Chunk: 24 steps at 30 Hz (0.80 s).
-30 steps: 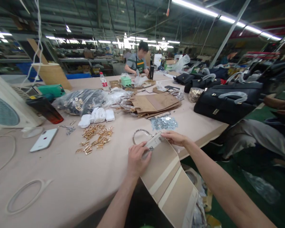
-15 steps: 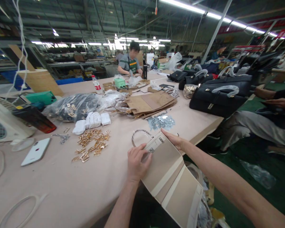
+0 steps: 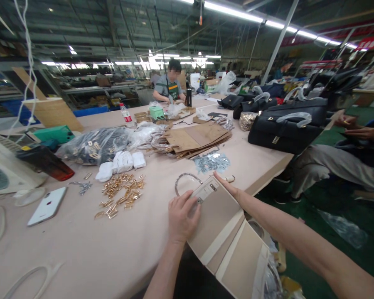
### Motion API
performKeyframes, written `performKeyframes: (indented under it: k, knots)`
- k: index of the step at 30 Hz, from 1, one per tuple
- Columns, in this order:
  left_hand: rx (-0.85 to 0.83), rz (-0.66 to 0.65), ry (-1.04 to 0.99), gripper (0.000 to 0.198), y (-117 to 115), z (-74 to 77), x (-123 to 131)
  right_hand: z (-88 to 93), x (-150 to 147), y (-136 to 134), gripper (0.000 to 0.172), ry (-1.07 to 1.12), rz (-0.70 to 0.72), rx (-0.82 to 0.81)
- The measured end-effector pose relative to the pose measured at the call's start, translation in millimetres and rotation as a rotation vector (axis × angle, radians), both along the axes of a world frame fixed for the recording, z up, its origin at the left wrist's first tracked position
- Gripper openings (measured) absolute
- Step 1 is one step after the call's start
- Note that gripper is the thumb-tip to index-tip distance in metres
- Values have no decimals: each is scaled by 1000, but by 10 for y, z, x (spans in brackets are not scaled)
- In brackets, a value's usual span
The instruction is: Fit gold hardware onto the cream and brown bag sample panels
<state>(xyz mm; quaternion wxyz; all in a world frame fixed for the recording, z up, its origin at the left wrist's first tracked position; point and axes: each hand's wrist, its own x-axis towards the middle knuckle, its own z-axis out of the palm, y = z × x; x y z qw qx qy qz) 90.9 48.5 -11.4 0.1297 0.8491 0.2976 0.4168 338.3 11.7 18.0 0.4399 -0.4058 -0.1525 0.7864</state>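
A beige handbag panel with pale strips across it slants over the table's near edge. Two small metal plates sit near its top edge, and a plastic-wrapped handle arches out beyond that edge. My left hand is closed at the panel's upper left, its bent fingers pressing by the left plate. With my right hand I grip the upper right edge; some of its fingers are hidden behind the panel. Just past the panel lies a pile of flat silver metal plates.
Gold metal fittings lie left of my hands, near a white phone. Brown bag panels are stacked farther back. Black handbags stand at the right edge. One person works across the table; another sits at the right.
The view has shifted slightly. Both hands stay on the panel in nearly the same pose. A small pale object beside my right hand now shows more.
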Motion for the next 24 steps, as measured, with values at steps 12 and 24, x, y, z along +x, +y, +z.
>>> performKeyframes:
  k: [12, 24]
  knots:
    - [18, -19, 18, 26, 1, 35, 29, -72, 11, -60, 92, 94, 3, -50]
    - [-88, -37, 40, 23, 35, -9, 34, -177, 136, -50, 65, 17, 29, -168]
